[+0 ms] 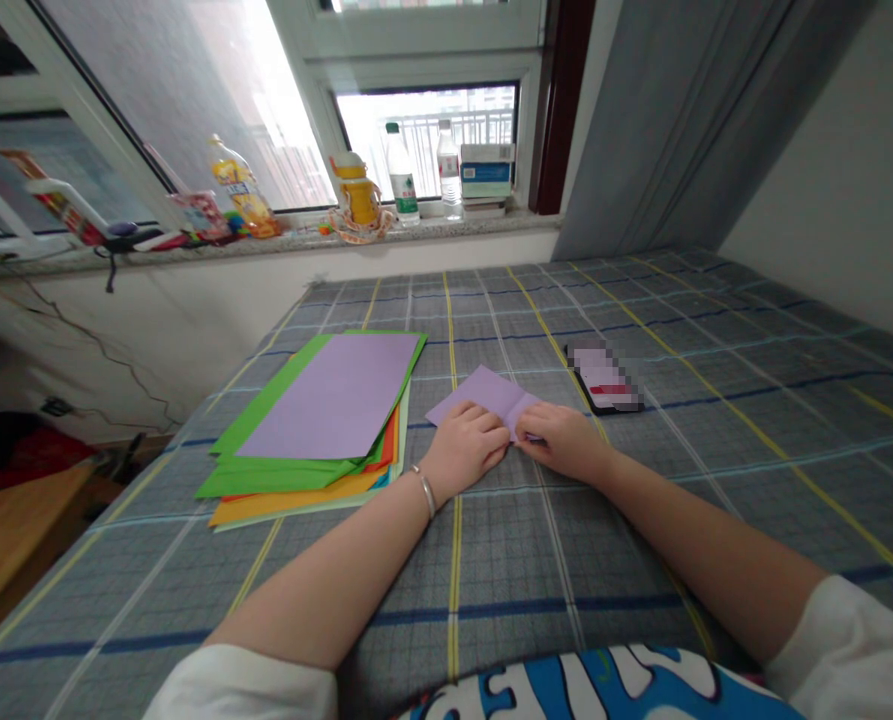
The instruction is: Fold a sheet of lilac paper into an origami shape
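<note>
Basically a folding step, judging by the small purple paper (480,386) lying on the plaid cloth (506,560) in front of the person, with what looks like a crease line running between the hands. Left hand (470,442), bangle (424,492) on the wrist, lies over the near left part of the paper, fingers bent and pressing down; can't tell if it grips anything. Right hand (562,437) is closed at the near right edge, fingertips bunched, seemingly pinching it. Hands just beside each other, near edge mostly hidden by them. Fold looks unfinished, since the right part seems not to lie fully flat. Next move calls for steady left pressure, edges kept lined up by the right, then a firm run along the crease; a slip would likely skew it. Stack of coloured sheets (288,476) sits to the left, large purple sheet (333,395) on top, untouched. Phone (607,380) lies beyond the right hand, apart from it
</note>
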`<state>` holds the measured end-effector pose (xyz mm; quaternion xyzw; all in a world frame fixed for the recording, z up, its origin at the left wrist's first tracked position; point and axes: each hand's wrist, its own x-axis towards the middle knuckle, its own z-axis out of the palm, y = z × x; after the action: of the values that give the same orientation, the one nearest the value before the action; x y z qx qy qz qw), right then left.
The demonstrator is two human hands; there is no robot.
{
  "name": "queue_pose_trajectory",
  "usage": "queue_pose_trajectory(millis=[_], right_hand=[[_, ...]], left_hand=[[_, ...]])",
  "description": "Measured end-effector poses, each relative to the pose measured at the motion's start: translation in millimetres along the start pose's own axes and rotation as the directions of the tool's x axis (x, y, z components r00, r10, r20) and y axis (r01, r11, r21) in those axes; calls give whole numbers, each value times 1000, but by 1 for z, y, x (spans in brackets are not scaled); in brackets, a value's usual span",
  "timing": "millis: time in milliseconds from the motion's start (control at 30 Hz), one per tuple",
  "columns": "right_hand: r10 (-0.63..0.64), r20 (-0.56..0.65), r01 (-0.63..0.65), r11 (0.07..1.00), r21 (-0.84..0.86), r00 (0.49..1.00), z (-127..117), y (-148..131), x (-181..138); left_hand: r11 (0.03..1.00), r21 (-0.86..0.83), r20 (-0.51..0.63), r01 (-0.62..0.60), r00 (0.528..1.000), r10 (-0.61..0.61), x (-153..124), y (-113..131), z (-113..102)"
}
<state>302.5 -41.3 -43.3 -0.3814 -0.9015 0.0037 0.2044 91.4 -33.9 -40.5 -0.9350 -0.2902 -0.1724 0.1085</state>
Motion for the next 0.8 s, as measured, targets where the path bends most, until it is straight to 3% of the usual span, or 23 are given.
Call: queue_pose_trajectory(millis=[433, 800], right_hand=[[44, 31, -43, 999, -33, 999, -6, 9, -6], [69, -39, -70, 997, -21, 997, -9, 18, -10]], left_hand=[[1000, 25, 15, 16, 1000, -16, -9, -9, -7], [988, 152, 62, 30, 997, -40, -12, -13, -11]])
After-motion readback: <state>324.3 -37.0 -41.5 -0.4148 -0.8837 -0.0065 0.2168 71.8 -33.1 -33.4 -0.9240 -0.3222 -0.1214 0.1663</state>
